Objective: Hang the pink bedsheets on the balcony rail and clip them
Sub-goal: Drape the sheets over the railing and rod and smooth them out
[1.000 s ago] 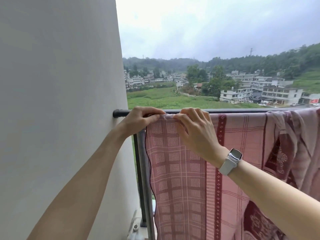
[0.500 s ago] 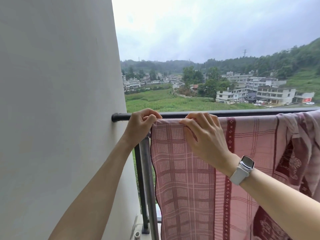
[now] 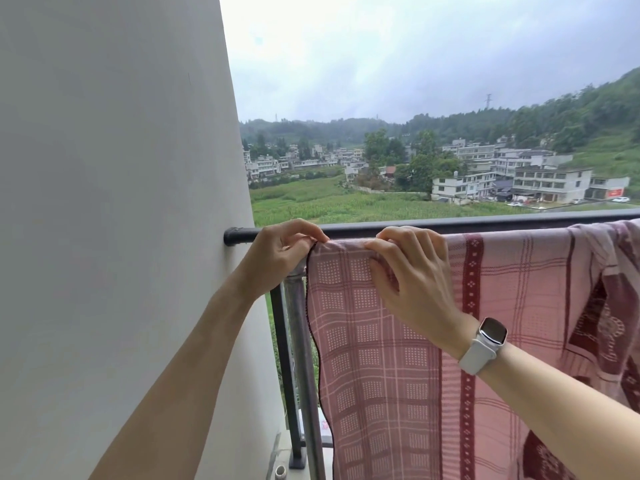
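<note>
Right now my left hand [image 3: 277, 254] has its fingers curled over the near corner of the pink bedsheet [image 3: 408, 358], pinching its dark hem at the top of the balcony rail [image 3: 485, 224], close to where the rail meets the white wall [image 3: 110, 220]. My right hand [image 3: 412, 271], a white watch [image 3: 485, 344] at the wrist, sits just beside it, fingertips bent down on the fold and gripping the cloth along the rail's top edge. The sheet is draped over the rail and hangs down on my side, flat near my hands but bunched and creased toward the far right.

As I judge it, the risk is slippage: no clip shows anywhere in view, so only my two grips and the drape hold this corner. If I let go with both hands to fetch a clip, wind or uneven weight could drag the sheet off over the outer side. The bunching on the right could also pull the edge crooked.

Of containers I see none, so I can't say where the clips are kept.
</note>
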The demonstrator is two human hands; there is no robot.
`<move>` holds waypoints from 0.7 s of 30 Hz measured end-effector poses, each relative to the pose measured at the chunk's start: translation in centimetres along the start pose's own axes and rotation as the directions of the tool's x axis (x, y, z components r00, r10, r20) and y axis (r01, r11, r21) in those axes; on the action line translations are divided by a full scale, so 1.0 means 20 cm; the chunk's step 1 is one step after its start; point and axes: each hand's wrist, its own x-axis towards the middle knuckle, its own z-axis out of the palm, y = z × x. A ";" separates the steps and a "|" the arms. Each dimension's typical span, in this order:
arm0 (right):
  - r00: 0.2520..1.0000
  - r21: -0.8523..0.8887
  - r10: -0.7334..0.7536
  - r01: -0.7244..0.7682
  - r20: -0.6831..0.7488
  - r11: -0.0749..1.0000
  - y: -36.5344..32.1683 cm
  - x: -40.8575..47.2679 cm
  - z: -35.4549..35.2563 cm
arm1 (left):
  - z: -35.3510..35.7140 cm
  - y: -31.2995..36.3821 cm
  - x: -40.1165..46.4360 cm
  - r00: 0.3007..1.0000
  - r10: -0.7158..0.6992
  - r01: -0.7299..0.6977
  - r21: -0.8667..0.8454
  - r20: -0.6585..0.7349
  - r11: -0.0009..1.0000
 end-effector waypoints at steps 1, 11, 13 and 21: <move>1.000 0.001 0.001 -0.001 -0.004 1.000 0.00 0.00 0.00 | 0.01 0.01 -0.01 0.999 0.046 -0.044 0.083 -0.021 0.996; 0.999 0.023 0.000 0.001 -0.036 1.000 0.00 0.01 0.01 | 0.01 0.15 -0.02 0.979 0.072 0.047 0.547 -0.193 0.836; 0.999 0.023 0.006 -0.005 -0.038 1.000 0.00 0.01 0.01 | 0.01 0.23 0.01 0.987 0.020 0.091 0.646 -0.162 0.758; 1.000 -0.002 0.007 -0.007 -0.028 1.000 0.00 0.02 -0.01 | 0.05 0.29 0.03 0.890 -0.330 0.444 0.433 -0.315 0.785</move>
